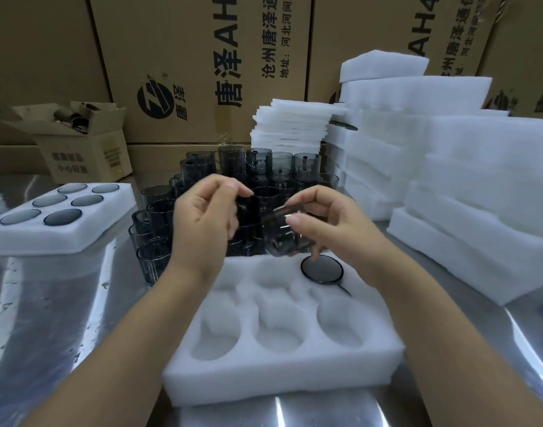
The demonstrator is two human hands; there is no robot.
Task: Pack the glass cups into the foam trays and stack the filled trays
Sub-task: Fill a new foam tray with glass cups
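Right hand, centre of frame: fingers curled round a grey cup, which is held tilted above the far edge of the near tray. Left hand, just beside it: fingers loosely curled, nothing seen in them; outline blurred.

Near tray, lower centre: six pockets counted. One is filled, the far right, by a packed cup; five are empty. The held cup is judged bound for the far middle pocket.

Loose cups are clustered on the tabletop behind the tray; many are yet to be packed. Full tray, left of frame: all six pockets taken, not stacked on anything. Empty trays are piled at right. Progress is judged early.
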